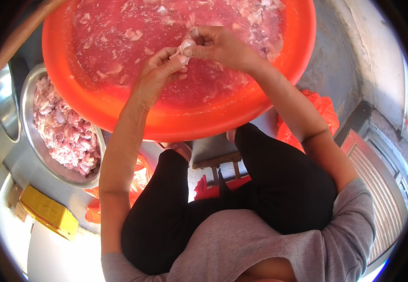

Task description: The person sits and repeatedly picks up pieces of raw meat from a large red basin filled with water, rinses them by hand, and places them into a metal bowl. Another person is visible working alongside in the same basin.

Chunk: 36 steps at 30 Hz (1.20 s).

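Observation:
Over a large red plastic tub (175,125) of pinkish water, my left hand (161,70) and my right hand (218,46) meet. Between their fingertips is a small pale piece of meat (186,45), pinched from both sides. Many scraps of pale meat or skin (133,34) float in the water below, thickest towards the tub's far right. To the left of the tub, a steel bowl (41,155) holds a heap of pink raw meat pieces (66,130).
Another shiny metal bowl (8,102) stands at the far left. Red plastic bags (318,105) lie right of the tub and others near my left leg. A yellow package (48,211) is at lower left, a ribbed panel (376,197) at right. Part of another person's arm (24,35) shows at upper left.

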Each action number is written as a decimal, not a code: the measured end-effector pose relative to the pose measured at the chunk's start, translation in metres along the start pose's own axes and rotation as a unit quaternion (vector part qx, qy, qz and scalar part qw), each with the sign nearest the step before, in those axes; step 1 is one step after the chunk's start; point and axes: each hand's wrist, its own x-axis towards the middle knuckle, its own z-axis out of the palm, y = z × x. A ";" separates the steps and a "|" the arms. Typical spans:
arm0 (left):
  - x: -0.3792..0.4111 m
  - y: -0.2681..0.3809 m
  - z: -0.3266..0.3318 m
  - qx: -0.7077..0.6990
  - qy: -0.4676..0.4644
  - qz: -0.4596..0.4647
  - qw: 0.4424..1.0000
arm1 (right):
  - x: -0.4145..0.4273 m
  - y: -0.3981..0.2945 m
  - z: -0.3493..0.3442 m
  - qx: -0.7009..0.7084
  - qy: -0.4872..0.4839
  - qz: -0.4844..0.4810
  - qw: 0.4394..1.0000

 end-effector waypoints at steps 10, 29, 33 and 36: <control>-0.004 0.005 0.000 -0.118 -0.060 0.023 0.991 | -0.007 -0.021 0.000 0.206 0.013 0.136 0.969; -0.001 0.004 -0.007 -0.204 -0.084 0.029 0.975 | -0.008 -0.018 -0.001 0.293 0.000 0.152 0.944; -0.001 0.004 -0.007 -0.201 -0.075 0.030 0.976 | -0.007 -0.018 0.005 0.209 0.010 0.105 0.972; -0.001 0.004 -0.007 -0.213 -0.072 0.028 0.974 | -0.009 -0.026 0.004 0.179 0.007 0.090 0.980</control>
